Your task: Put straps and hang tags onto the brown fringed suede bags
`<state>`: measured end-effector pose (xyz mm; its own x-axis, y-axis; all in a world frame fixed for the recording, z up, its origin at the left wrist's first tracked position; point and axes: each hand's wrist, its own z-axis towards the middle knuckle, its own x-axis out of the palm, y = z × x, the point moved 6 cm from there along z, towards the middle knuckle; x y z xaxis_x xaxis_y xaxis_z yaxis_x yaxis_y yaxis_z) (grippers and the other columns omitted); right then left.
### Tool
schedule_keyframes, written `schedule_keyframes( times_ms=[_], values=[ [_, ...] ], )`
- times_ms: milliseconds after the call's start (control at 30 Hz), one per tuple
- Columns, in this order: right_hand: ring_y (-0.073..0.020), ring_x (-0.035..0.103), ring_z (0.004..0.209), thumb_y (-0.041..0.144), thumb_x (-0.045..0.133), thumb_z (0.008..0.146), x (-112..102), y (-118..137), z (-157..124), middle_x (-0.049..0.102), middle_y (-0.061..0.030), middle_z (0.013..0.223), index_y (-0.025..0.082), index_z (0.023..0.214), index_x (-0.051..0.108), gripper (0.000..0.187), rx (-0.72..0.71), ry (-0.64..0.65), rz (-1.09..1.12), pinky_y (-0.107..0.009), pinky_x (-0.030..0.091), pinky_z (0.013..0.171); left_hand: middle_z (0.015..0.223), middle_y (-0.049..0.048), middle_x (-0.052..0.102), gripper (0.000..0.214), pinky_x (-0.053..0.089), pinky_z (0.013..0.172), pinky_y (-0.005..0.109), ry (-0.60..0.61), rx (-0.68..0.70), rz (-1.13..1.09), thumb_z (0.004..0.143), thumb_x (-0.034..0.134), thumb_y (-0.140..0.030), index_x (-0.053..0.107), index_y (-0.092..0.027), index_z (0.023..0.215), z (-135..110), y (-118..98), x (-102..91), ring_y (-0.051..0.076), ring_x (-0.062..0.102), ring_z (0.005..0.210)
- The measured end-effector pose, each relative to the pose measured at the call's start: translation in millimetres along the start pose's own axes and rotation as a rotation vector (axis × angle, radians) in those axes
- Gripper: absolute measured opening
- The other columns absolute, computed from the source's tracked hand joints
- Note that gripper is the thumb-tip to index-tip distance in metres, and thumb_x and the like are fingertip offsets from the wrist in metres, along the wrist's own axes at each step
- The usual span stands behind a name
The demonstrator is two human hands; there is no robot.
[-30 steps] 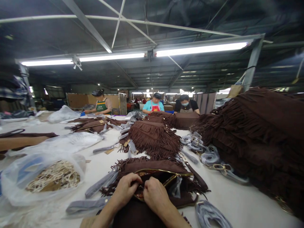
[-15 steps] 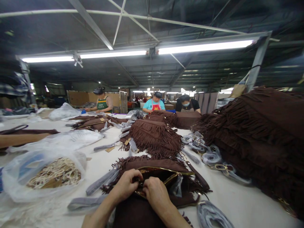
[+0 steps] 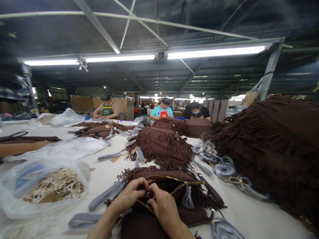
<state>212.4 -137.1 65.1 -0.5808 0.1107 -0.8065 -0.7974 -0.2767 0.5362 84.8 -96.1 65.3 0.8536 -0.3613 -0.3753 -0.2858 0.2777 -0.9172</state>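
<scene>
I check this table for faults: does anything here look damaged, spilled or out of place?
Nothing stands out. The left hand and right hand pinch the open zip edge of the bag. Wrapped straps lie loose beside it on the table, none visibly torn.

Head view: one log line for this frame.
left hand: pinching zipper edge | right hand: pinching same edge | item: brown fringed bag, open, on table | left of it: plastic bag of cords

A fringed bag lies on the white desk under the left grip and right grip. A plastic sack lies leftward, heaped bags rightward.
</scene>
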Motion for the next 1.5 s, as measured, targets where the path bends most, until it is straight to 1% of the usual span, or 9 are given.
schedule_keyframes(
  times_ms=[367, 533, 733, 867, 1000, 1100, 1267, 1333, 1500],
  values=[
    [-0.0159, 0.062, 0.067, 0.007, 0.063, 0.072, 8.2, -12.6, 5.7, 0.066, 0.0026, 0.069, 0.022, 0.073, 0.055, 0.017, -0.050, -0.068, 0.148, -0.022, 0.034, 0.062, 0.075, -0.0006, 0.067, 0.029, 0.043, 0.071, 0.026, 0.024, 0.002, 0.000, 0.061, 0.051, -0.015, 0.073, -0.017, 0.080, -1.7, 8.8, -1.2, 0.017, 0.058, 0.075],
    [-0.0164, 0.062, 0.069, 0.006, 0.063, 0.074, 7.4, -11.7, 7.1, 0.066, 0.0019, 0.069, 0.021, 0.074, 0.058, 0.015, -0.062, -0.074, 0.146, -0.023, 0.036, 0.063, 0.078, 0.0011, 0.063, 0.013, 0.044, 0.077, 0.027, -0.070, 0.130, 0.215, 0.070, 0.059, -0.025, 0.071, -0.019, 0.069, -4.6, -4.8, -2.1, 0.019, 0.059, 0.081],
    [-0.0165, 0.062, 0.083, 0.018, 0.075, 0.072, -7.5, -2.3, -1.8, 0.065, 0.0009, 0.089, 0.024, 0.092, 0.066, 0.023, -0.124, -0.142, 0.154, -0.021, 0.043, 0.073, 0.089, 0.0053, 0.064, 0.025, 0.047, 0.087, 0.036, -0.198, 0.238, 0.380, 0.082, 0.051, -0.038, 0.061, -0.022, 0.065, -9.8, -20.0, -6.1, 0.024, 0.059, 0.090],
    [-0.0157, 0.060, 0.087, 0.016, 0.064, 0.085, -23.5, 8.4, -6.6, 0.063, -0.0014, 0.090, 0.021, 0.087, 0.071, 0.009, -0.258, -0.236, 0.332, -0.022, 0.045, 0.079, 0.118, 0.0073, 0.060, 0.027, 0.039, 0.103, 0.045, -0.276, 0.342, 0.502, 0.084, 0.050, -0.041, 0.065, -0.024, 0.069, -11.6, -41.3, -8.6, 0.030, 0.051, 0.116],
    [-0.0150, 0.062, 0.084, 0.017, 0.061, 0.088, -30.9, 0.6, 0.3, 0.067, 0.0006, 0.084, 0.018, 0.085, 0.071, 0.011, -0.241, -0.153, 0.535, -0.023, 0.046, 0.081, 0.115, 0.0100, 0.058, 0.025, 0.042, 0.098, 0.044, -0.425, 0.496, 0.662, 0.087, 0.048, -0.036, 0.062, -0.023, 0.070, -28.7, -84.0, 2.0, 0.030, 0.054, 0.111],
    [-0.0142, 0.062, 0.074, 0.019, 0.060, 0.086, -33.5, -13.5, 7.6, 0.068, 0.0031, 0.076, 0.017, 0.081, 0.071, 0.012, -0.235, -0.032, 0.583, -0.022, 0.047, 0.072, 0.094, 0.0079, 0.061, 0.023, 0.048, 0.083, 0.035, -0.476, 0.584, 0.721, 0.091, 0.046, -0.029, 0.058, -0.021, 0.074, -54.0, -117.8, 31.3, 0.023, 0.059, 0.091],
    [-0.0130, 0.061, 0.065, 0.012, 0.067, 0.077, -39.8, -23.3, 10.2, 0.067, 0.0051, 0.064, 0.017, 0.069, 0.071, 0.011, -0.277, 0.143, 0.550, -0.020, 0.044, 0.064, 0.086, 0.0066, 0.069, 0.021, 0.051, 0.073, 0.029, 0.289, 0.424, 0.863, 0.085, 0.045, -0.011, 0.065, -0.019, 0.080, -73.6, -117.4, 155.8, 0.021, 0.064, 0.080],
    [-0.0128, 0.061, 0.065, 0.011, 0.068, 0.076, -43.6, -19.7, 8.6, 0.067, 0.0056, 0.063, 0.019, 0.067, 0.072, 0.012, -0.303, 0.178, 0.508, -0.019, 0.042, 0.064, 0.105, 0.0129, 0.069, 0.030, 0.051, 0.085, 0.036, 0.386, 0.308, 0.935, 0.075, 0.053, -0.008, 0.067, -0.015, 0.101, -70.7, -105.0, 188.7, 0.028, 0.063, 0.096],
    [-0.0126, 0.061, 0.067, 0.009, 0.067, 0.077, -49.0, -15.5, 7.2, 0.066, 0.0060, 0.063, 0.020, 0.069, 0.071, 0.014, -0.325, 0.229, 0.449, -0.019, 0.041, 0.066, 0.119, 0.0190, 0.064, 0.039, 0.046, 0.091, 0.049, 0.391, 0.161, 1.022, 0.076, 0.055, -0.013, 0.064, -0.011, 0.114, -55.1, -79.4, 205.6, 0.036, 0.056, 0.108]
  ],
)
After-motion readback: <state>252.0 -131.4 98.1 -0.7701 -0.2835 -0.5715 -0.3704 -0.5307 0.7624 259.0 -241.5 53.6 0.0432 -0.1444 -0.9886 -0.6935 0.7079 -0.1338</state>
